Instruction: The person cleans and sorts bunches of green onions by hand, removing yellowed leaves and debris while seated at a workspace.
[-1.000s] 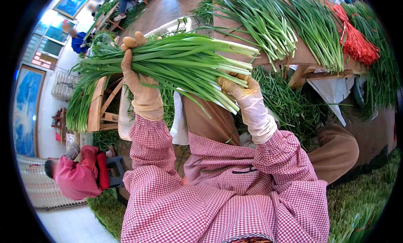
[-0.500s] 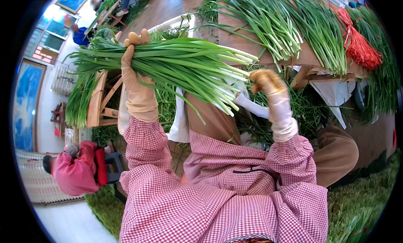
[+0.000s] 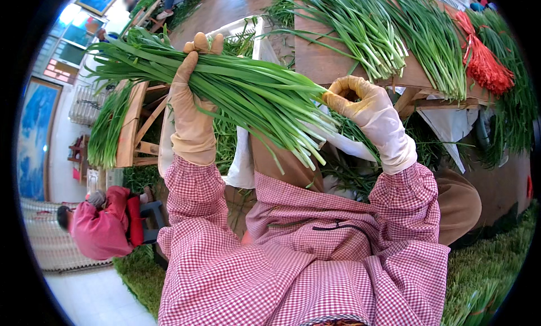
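Observation:
A thick bunch of garlic chives (image 3: pixel 248 81), long flat green leaves with pale stem ends, lies across in front of me. My left hand (image 3: pixel 183 95), in a cream glove, is wrapped round it towards the leafy side, fingertips curling over the top. The leaves fan out at the left, while the white ends slant down to the right. My right hand (image 3: pixel 372 109), gloved and stained yellow-brown at the fingers, is bent into a pinch at the upper stem ends. Its thumb and forefinger close on a stalk there; exactly how many is hidden.
More garlic chives (image 3: pixel 360 33) lie on a brown wooden table (image 3: pixel 315 58) beside red ties (image 3: pixel 487 67). Below the bunch stands a white crate (image 3: pixel 259 33) holding loose greens. Trimmings cover the ground under the table. At the left a person in pink (image 3: pixel 101 227) sits on a stool.
My right hand has come up and now pinches at the stem ends, where it was curled beside them. The bunch has tilted, its stem ends lower; my left hand has shifted slightly right.

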Demonstrator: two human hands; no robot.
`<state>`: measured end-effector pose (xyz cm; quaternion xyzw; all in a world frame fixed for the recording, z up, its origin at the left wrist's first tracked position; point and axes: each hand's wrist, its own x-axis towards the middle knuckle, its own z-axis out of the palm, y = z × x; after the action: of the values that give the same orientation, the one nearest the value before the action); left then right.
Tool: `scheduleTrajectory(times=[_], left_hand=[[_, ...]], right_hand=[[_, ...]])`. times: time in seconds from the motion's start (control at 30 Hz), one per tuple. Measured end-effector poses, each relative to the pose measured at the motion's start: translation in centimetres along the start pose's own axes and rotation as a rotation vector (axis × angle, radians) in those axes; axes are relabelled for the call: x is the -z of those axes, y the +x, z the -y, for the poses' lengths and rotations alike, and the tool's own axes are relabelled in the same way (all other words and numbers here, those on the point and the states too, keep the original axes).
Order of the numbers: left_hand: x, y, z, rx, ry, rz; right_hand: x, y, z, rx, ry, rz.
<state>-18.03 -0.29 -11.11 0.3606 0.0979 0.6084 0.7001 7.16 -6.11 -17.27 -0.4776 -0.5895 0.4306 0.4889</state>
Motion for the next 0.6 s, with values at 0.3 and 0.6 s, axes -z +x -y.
scheduleTrajectory(times=[0.3, 0.6], left_hand=[[-0.8, -0.4, 0.3, -0.020, 0.062, -0.051], [-1.8, -1.7, 0.2, 0.011, 0.081, 0.034]], right_hand=[[0.3, -0.9, 1.0, -0.048, -0.201, 0.024], [0.6, -3.6, 0.9, -0.115, -0.155, 0.048]])
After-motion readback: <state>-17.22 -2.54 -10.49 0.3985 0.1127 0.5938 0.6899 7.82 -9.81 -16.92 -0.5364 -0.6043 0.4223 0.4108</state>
